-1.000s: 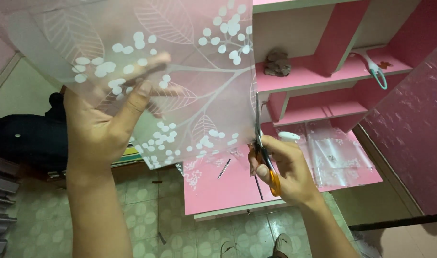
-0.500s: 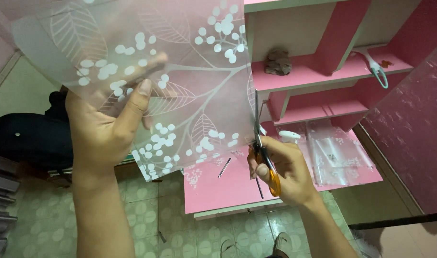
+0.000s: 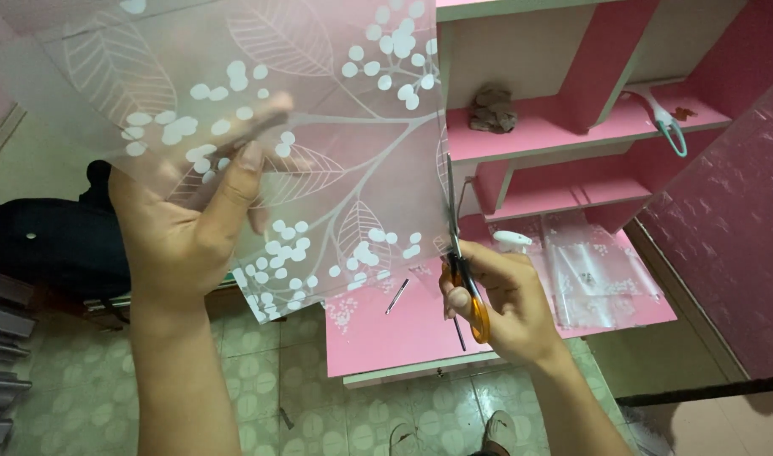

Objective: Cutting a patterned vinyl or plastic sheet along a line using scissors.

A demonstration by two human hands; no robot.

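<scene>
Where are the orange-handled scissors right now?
In the head view, the orange-handled scissors sit right of centre in the right hand, blades pointing up along the right edge of the frosted leaf-patterned film, above the pink desk.

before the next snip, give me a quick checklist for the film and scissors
1. Left hand has a firm hold on the film: ok, thumb in front, fingers behind the sheet.
2. Scissors are gripped by the right hand: ok, orange handles in the fingers.
3. Blades sit on the film's right edge: ok, they point up along it.
4. Left fingers are away from the blades: ok, well to the left of them.
5. Film is held flat and taut: cannot tell, it is frosted and its top runs out of frame.
6. Cut follows a marked line: cannot tell, no line shows.
</scene>
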